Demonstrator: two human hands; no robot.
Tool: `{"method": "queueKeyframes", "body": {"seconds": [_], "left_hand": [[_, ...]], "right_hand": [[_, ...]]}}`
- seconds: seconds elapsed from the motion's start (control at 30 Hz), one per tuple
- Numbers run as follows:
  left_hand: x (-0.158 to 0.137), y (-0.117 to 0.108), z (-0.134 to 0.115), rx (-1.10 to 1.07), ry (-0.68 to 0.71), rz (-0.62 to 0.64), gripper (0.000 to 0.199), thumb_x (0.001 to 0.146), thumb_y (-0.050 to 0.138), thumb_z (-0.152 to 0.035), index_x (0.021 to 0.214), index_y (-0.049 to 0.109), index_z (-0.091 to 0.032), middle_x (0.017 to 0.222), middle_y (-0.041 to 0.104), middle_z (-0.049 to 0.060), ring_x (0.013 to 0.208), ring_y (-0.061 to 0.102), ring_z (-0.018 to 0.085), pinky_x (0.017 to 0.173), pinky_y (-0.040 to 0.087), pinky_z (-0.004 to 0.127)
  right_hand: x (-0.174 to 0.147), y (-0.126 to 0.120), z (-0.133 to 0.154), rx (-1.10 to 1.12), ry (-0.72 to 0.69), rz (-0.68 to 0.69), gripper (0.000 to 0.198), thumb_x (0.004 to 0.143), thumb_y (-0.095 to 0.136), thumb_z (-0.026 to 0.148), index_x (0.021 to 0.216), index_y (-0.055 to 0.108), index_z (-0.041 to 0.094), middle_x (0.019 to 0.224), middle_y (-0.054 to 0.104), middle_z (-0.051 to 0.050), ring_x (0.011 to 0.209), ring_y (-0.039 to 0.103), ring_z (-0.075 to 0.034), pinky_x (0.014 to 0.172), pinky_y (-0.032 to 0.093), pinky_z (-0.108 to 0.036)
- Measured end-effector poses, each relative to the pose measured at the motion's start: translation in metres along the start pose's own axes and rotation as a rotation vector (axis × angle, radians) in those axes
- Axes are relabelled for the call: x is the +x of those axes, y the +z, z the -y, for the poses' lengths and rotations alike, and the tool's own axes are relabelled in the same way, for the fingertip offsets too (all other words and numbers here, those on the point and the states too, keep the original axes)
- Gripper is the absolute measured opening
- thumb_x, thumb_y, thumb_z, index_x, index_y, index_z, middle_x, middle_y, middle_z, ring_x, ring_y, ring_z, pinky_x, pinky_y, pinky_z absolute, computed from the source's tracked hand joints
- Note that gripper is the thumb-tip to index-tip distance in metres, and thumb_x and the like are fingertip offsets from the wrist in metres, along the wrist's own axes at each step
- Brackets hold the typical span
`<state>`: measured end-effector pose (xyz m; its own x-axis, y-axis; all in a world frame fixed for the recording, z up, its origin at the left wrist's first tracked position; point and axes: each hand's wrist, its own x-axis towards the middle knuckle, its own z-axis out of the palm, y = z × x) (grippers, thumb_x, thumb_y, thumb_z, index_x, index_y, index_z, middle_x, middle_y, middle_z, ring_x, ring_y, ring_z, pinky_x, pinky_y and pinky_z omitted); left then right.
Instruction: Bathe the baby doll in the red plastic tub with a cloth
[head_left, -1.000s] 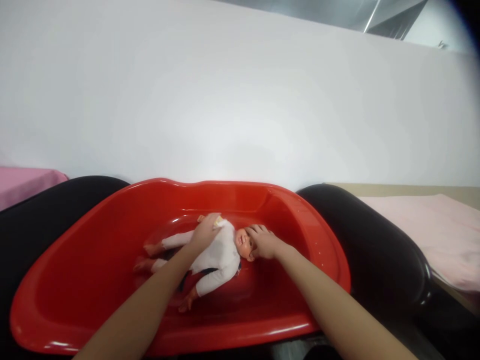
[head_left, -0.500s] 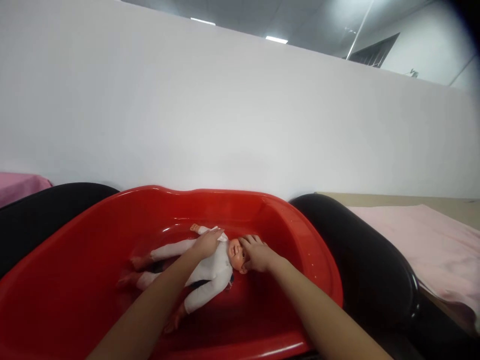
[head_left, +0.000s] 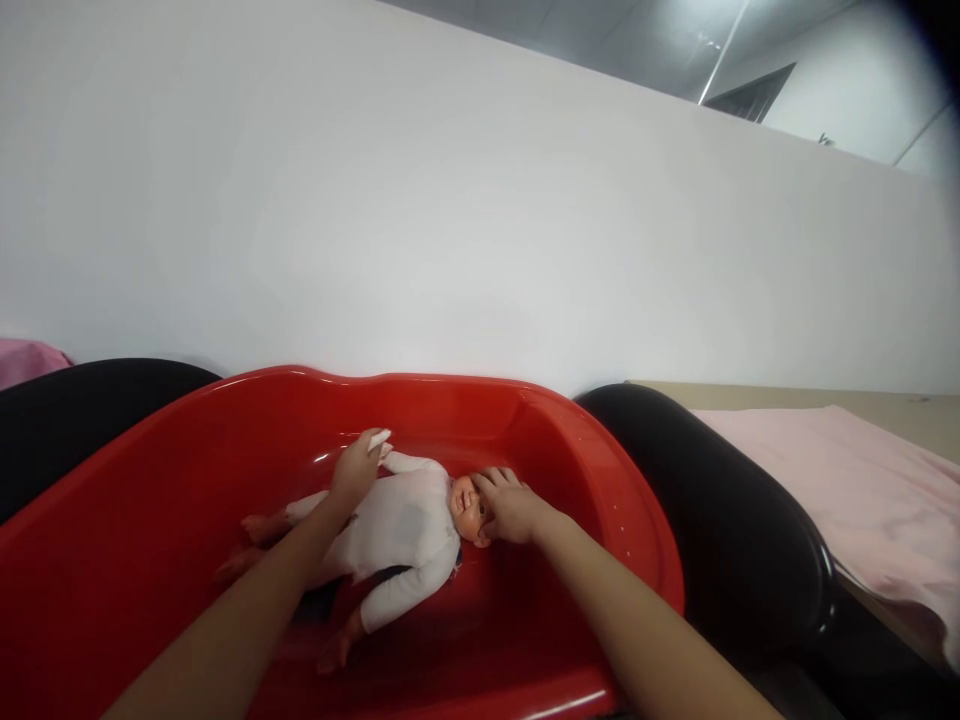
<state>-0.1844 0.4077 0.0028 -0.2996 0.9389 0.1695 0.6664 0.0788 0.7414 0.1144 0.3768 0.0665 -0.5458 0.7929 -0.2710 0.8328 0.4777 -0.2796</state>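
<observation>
A steady hold on one side, a light touch on the other

From the left, past a pink cloth (head_left: 30,362) and a rounded black surface (head_left: 97,402), we come to the large glossy red plastic tub (head_left: 634,510). In it, on its back, lies a lifelike baby doll with a white cloth body (head_left: 409,518), feet to our left, head to our right. What looks like shallow water blurs the feet.

Our left hand (head_left: 355,470) is closed around a small white piece of what seems folded cloth (head_left: 379,439), just beside the doll's far hand; whether they touch, we cannot tell. A loose pinch and short, soft strokes should suit here, since a hard pull could turn the body.

Our right hand (head_left: 511,505) cups the doll's head, fingers spread over the crown. We judge this the anchor: it should stay firm yet gentle, tipping the head neither down nor sideways. How much weight it bears is hidden.

Further right, beyond another rounded black surface (head_left: 712,510), lies a pale pink cloth (head_left: 847,480), well apart from both hands.
</observation>
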Motion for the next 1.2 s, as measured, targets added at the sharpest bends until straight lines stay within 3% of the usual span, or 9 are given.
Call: {"method": "queueKeyframes", "body": {"seconds": [0.1, 0.17, 0.27, 0.33, 0.4, 0.67, 0.97, 1.1, 1.2], "left_hand": [[-0.008, 0.015, -0.036, -0.226, 0.078, 0.104, 0.043, 0.092, 0.045, -0.037, 0.132, 0.053, -0.022, 0.131, 0.062, 0.006, 0.119, 0.058, 0.020, 0.102, 0.044, 0.033], [-0.018, 0.029, -0.048, -0.210, 0.145, 0.278, 0.050, 0.089, 0.049, -0.036, 0.136, 0.051, -0.020, 0.134, 0.059, 0.007, 0.121, 0.056, 0.021, 0.104, 0.043, 0.033], [-0.032, 0.048, -0.045, -0.037, 0.394, 0.480, 0.045, 0.090, 0.047, -0.034, 0.131, 0.058, -0.021, 0.136, 0.058, 0.006, 0.126, 0.053, 0.021, 0.109, 0.038, 0.031], [-0.036, 0.056, -0.036, 0.086, 0.517, 0.492, 0.041, 0.092, 0.043, -0.032, 0.127, 0.062, -0.023, 0.137, 0.057, 0.005, 0.129, 0.050, 0.022, 0.112, 0.034, 0.031], [-0.034, 0.060, -0.028, 0.172, 0.544, 0.476, 0.043, 0.093, 0.040, -0.029, 0.129, 0.062, -0.020, 0.138, 0.056, 0.007, 0.130, 0.049, 0.024, 0.113, 0.033, 0.035], [-0.010, 0.063, -0.006, 0.222, 0.467, 0.407, 0.047, 0.093, 0.037, -0.024, 0.137, 0.055, -0.017, 0.142, 0.052, 0.010, 0.136, 0.042, 0.021, 0.113, 0.032, 0.035], [0.002, 0.026, 0.034, 0.327, 0.199, 0.296, 0.051, 0.090, 0.039, -0.019, 0.140, 0.049, -0.023, 0.150, 0.042, 0.010, 0.137, 0.039, 0.027, 0.108, 0.035, 0.043], [0.001, 0.010, 0.025, 0.352, 0.064, 0.225, 0.046, 0.092, 0.033, -0.019, 0.133, 0.053, -0.020, 0.131, 0.059, 0.016, 0.113, 0.059, 0.030, 0.089, 0.045, 0.041], [0.000, -0.001, -0.001, 0.311, 0.067, 0.161, 0.037, 0.094, 0.035, -0.027, 0.123, 0.057, -0.019, 0.107, 0.068, 0.014, 0.095, 0.064, 0.029, 0.076, 0.046, 0.036]], "right_hand": [[0.000, -0.001, 0.000, 0.003, 0.008, 0.012, 0.095, 0.061, 0.078, 0.038, 0.145, 0.036, 0.027, 0.149, 0.036, -0.011, 0.134, 0.031, -0.034, 0.097, 0.041, -0.049], [0.000, 0.000, 0.000, 0.003, 0.008, 0.008, 0.095, 0.061, 0.079, 0.039, 0.145, 0.036, 0.027, 0.149, 0.036, -0.011, 0.133, 0.032, -0.034, 0.097, 0.041, -0.049], [0.001, 0.001, -0.001, -0.002, 0.002, -0.001, 0.097, 0.061, 0.079, 0.038, 0.146, 0.035, 0.026, 0.149, 0.036, -0.012, 0.134, 0.031, -0.034, 0.097, 0.041, -0.049], [0.001, 0.001, -0.001, -0.006, -0.002, -0.001, 0.097, 0.061, 0.079, 0.038, 0.146, 0.035, 0.026, 0.150, 0.035, -0.012, 0.134, 0.031, -0.033, 0.097, 0.041, -0.049], [0.000, 0.001, -0.001, -0.005, -0.007, 0.001, 0.097, 0.061, 0.078, 0.038, 0.146, 0.035, 0.025, 0.150, 0.035, -0.012, 0.134, 0.031, -0.033, 0.097, 0.041, -0.049], [0.000, 0.001, -0.001, -0.001, 0.002, 0.007, 0.095, 0.064, 0.076, 0.040, 0.148, 0.033, 0.025, 0.151, 0.033, -0.011, 0.135, 0.029, -0.033, 0.101, 0.038, -0.048], [0.000, -0.001, 0.002, 0.014, 0.023, 0.017, 0.093, 0.063, 0.076, 0.040, 0.145, 0.035, 0.027, 0.148, 0.036, -0.010, 0.133, 0.030, -0.032, 0.099, 0.039, -0.044], [0.001, 0.000, 0.001, 0.003, 0.017, 0.013, 0.093, 0.064, 0.076, 0.041, 0.146, 0.034, 0.028, 0.150, 0.034, -0.011, 0.134, 0.029, -0.033, 0.097, 0.040, -0.046], [0.000, 0.000, 0.001, 0.002, 0.013, 0.009, 0.094, 0.063, 0.076, 0.040, 0.146, 0.035, 0.028, 0.149, 0.035, -0.011, 0.134, 0.030, -0.034, 0.096, 0.040, -0.048]]}}
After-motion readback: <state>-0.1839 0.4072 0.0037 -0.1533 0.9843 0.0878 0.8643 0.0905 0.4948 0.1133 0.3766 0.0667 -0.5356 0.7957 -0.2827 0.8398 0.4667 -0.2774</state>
